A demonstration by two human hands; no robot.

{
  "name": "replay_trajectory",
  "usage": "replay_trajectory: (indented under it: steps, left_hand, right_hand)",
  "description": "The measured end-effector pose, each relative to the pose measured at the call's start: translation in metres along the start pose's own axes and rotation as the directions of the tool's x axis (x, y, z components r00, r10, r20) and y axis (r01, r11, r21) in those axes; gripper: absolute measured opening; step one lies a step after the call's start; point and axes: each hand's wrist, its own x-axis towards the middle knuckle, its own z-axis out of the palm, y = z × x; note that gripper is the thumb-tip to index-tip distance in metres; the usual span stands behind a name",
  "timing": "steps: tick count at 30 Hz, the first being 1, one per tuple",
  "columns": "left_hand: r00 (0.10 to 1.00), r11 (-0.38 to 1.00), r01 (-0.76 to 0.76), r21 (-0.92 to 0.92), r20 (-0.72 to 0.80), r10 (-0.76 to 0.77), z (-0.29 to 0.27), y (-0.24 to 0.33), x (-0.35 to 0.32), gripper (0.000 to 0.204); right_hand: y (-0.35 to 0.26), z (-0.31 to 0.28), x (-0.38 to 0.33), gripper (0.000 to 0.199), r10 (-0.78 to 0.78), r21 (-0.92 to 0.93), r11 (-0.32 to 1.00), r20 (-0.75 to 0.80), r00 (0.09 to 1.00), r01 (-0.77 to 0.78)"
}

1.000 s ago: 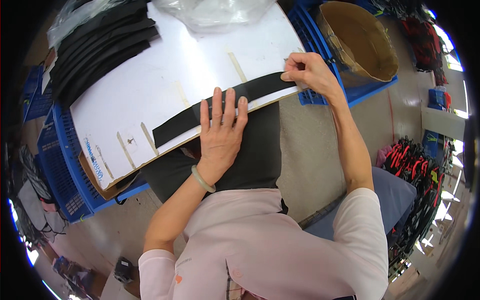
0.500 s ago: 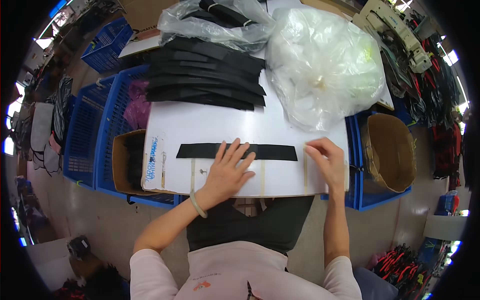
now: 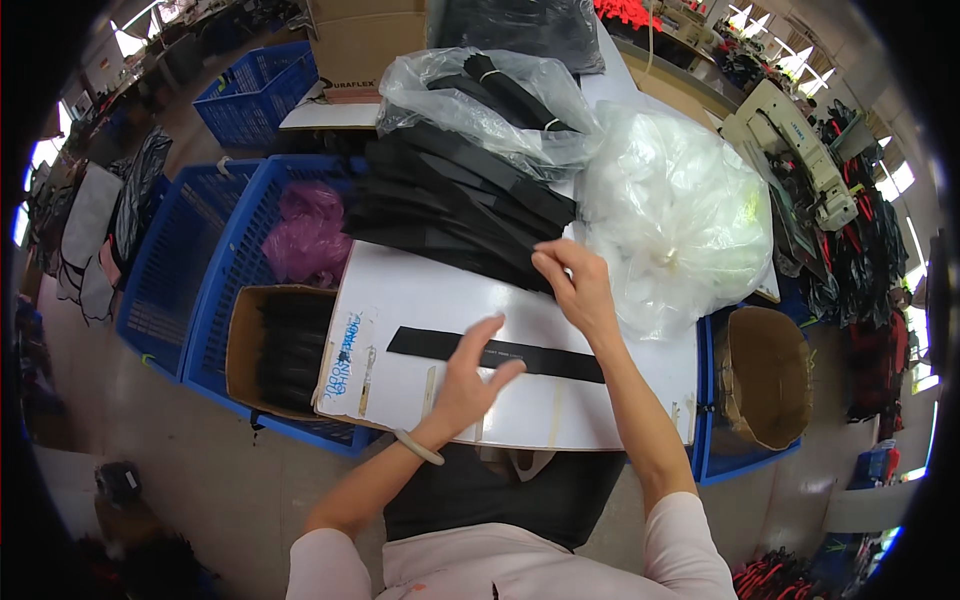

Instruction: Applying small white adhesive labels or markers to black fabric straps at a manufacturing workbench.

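Observation:
A single black fabric strip [image 3: 560, 365] lies flat across the white tabletop board [image 3: 400, 290], with small pale print near its middle. My left hand [image 3: 468, 385] is over this strip, fingers and thumb spread, holding nothing. Beyond it a stack of black fabric strips [image 3: 440, 190] is spread in overlapping layers, partly smeared by motion. At the stack's near right end my right hand [image 3: 580, 285] is closed, thumb and forefinger pinching the end of a strip. Its fingertips partly hide the pinched edge. Pale tape marks run along the board's near edge.
A large clear plastic bag [image 3: 680, 210] fills the back right. Behind the stack lies an open clear bag [image 3: 550, 95] with bundled black strips. Blue crates [image 3: 190, 270] and a cardboard box [image 3: 245, 345] flank the left; another cardboard box [image 3: 770, 375] stands right.
My right hand has gone from the board's right side up and left to the stack. My left hand has lifted off the single strip. The view has shifted and turned.

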Motion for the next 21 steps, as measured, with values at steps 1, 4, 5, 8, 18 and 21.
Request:
replay_trajectory:
  steps: [1,4,5,8,18,21]
  left_hand:
    - [0.992,0.910,0.050,-0.411,-0.086,-0.093,-0.001,0.010,0.008,0.056]
    - [0.986,0.501,0.079,-0.862,-0.006,-0.166,-0.005,0.039,0.036,0.044]
    - [0.982,0.425,0.110,-0.898,0.033,-0.186,-0.002,0.051,0.037,0.042]
    - [0.970,0.575,0.136,-0.807,-0.009,-0.241,0.015,0.057,0.027,0.031]
    - [0.894,0.509,0.342,-0.790,0.107,-0.434,0.071,0.061,0.019,0.023]
    - [0.892,0.365,0.362,-0.858,0.205,-0.402,0.076,0.045,0.019,0.024]
  right_hand:
    - [-0.014,-0.008,-0.015,0.016,0.108,0.178,0.975,0.123,0.986,-0.129]
    - [-0.029,-0.039,-0.064,0.018,0.242,0.219,0.915,0.372,0.896,-0.338]
    - [-0.029,-0.044,-0.078,0.018,0.274,0.209,0.908,0.362,0.891,-0.364]
    - [-0.032,-0.040,-0.106,0.017,0.365,0.458,0.736,0.352,0.862,-0.499]
    - [-0.011,-0.047,-0.160,0.014,0.433,0.315,0.837,0.117,0.894,-0.447]
    - [-0.007,-0.038,-0.168,0.014,0.324,0.259,0.917,-0.038,0.945,-0.304]
